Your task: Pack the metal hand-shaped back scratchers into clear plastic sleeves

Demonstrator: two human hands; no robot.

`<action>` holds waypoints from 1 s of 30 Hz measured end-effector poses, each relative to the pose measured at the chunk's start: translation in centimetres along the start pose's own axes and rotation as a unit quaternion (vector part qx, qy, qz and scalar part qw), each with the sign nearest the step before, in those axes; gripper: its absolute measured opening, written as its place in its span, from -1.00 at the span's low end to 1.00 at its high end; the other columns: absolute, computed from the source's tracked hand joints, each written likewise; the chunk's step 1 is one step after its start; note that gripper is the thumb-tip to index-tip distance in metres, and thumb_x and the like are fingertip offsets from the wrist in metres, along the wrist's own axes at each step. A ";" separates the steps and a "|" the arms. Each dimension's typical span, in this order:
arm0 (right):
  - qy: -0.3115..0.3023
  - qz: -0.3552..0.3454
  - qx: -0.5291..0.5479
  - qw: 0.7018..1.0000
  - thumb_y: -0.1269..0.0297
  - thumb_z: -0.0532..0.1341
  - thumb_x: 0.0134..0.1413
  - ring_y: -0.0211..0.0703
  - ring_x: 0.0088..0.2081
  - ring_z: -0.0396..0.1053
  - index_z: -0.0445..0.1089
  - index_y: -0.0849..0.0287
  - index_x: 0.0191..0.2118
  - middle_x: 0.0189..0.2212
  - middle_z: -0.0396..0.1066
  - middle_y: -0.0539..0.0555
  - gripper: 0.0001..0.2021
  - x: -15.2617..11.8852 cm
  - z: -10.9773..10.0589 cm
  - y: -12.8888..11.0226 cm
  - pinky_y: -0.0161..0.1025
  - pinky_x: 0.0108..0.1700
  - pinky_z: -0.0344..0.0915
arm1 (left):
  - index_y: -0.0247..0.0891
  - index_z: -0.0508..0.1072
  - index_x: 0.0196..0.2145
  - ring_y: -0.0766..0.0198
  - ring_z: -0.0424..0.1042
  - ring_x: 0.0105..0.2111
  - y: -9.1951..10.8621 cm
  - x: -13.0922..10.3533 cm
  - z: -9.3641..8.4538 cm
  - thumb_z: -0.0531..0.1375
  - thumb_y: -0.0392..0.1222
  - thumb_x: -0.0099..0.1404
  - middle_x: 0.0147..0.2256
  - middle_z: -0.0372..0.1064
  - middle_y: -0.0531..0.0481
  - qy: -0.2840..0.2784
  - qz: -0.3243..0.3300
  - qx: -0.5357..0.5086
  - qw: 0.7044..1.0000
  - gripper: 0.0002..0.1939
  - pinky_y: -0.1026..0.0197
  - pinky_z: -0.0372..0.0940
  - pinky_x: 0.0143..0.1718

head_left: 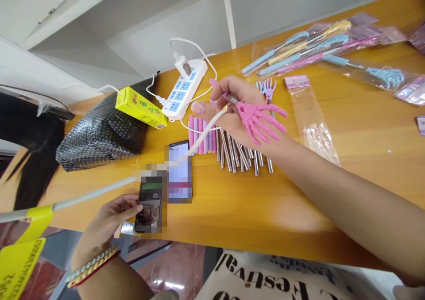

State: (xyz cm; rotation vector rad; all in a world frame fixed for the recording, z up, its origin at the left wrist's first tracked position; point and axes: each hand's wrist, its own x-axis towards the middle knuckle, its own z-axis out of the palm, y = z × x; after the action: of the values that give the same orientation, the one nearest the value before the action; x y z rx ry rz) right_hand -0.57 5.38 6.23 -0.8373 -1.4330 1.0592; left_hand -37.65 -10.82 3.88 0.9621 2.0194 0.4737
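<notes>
A pink back scratcher [262,119] with a hand-shaped head and a metal shaft is in my right hand [232,96], its fingers curled round the shaft. A pale cable [109,187] runs across the view up to this hand; whether the hand grips it too I cannot tell. My left hand [121,211], wearing beaded bracelets, holds a phone [149,209] at the table's front edge. Another phone [180,167], screen lit, lies beside it. Below my right hand lie pink and purple handles [202,136] and several metal tubes [234,151].
Several bagged back scratchers [305,48] lie at the back right, near a clear bag [315,118]. A white power strip [184,90] with plugged cables, a yellow carton [141,107] and a black bubble-wrapped package [102,132] stand at the back left. Black hair [40,176] shows far left.
</notes>
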 end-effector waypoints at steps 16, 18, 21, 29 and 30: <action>-0.002 -0.012 -0.004 1.000 0.07 0.31 -0.11 -0.29 -0.44 0.22 0.17 0.12 -0.42 -0.54 0.12 -0.06 -0.68 0.0 -0.1 -0.1 -0.30 -0.37 0.19 | -0.25 0.50 -0.26 0.21 0.40 -0.27 -1.0 0.3 -1.0 0.40 -0.15 -0.18 -0.27 0.45 -0.05 0.001 -0.007 -0.042 0.999 -0.55 0.27 0.32 -0.24; -0.002 -0.010 -0.005 1.000 0.06 0.30 -0.11 -0.28 -0.43 0.24 0.16 0.12 -0.42 -0.55 0.11 -0.06 -0.67 0.0 -0.1 -0.2 -0.30 -0.34 0.20 | -0.26 0.50 -0.28 0.21 0.40 -0.27 -0.7 0.2 -0.7 0.40 -0.13 -0.19 -0.26 0.45 -0.05 0.013 -0.012 -0.043 0.999 -0.55 0.26 0.33 -0.26; -0.006 -0.011 -0.001 1.000 0.05 0.30 -0.11 -0.28 -0.41 0.26 0.17 0.12 -0.41 -0.54 0.13 -0.06 -0.67 0.0 -0.2 -0.1 -0.30 -0.32 0.20 | -0.29 0.47 -0.31 0.24 0.39 -0.36 0.2 0.0 0.0 0.40 -0.10 -0.20 -0.35 0.42 -0.03 0.021 -0.016 -0.027 0.999 -0.55 0.27 0.33 -0.34; -0.011 -0.022 -0.005 1.000 0.01 0.27 -0.08 -0.31 -0.48 0.20 0.17 0.11 -0.39 -0.54 0.12 -0.07 -0.67 -0.1 -0.2 0.1 -0.30 -0.36 0.18 | -0.27 0.42 -0.38 0.33 0.33 -0.48 0.8 -0.2 0.9 0.42 -0.11 -0.24 -0.49 0.33 0.09 0.019 -0.003 -0.012 1.000 -0.57 0.31 0.29 -0.44; -0.012 -0.019 -0.008 1.000 0.01 0.27 -0.09 -0.30 -0.48 0.20 0.17 0.11 -0.39 -0.54 0.12 -0.07 -0.67 -0.1 -0.2 0.1 -0.30 -0.37 0.18 | -0.27 0.42 -0.38 0.33 0.34 -0.48 0.7 -0.2 0.8 0.42 -0.11 -0.24 -0.49 0.34 0.09 0.019 -0.004 -0.016 1.000 -0.57 0.31 0.29 -0.44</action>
State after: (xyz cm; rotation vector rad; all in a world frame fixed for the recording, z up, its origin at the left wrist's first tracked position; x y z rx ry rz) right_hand -0.38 5.31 6.10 -0.8091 -1.4734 1.0330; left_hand -36.64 -10.53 3.96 0.9321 2.0425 0.5222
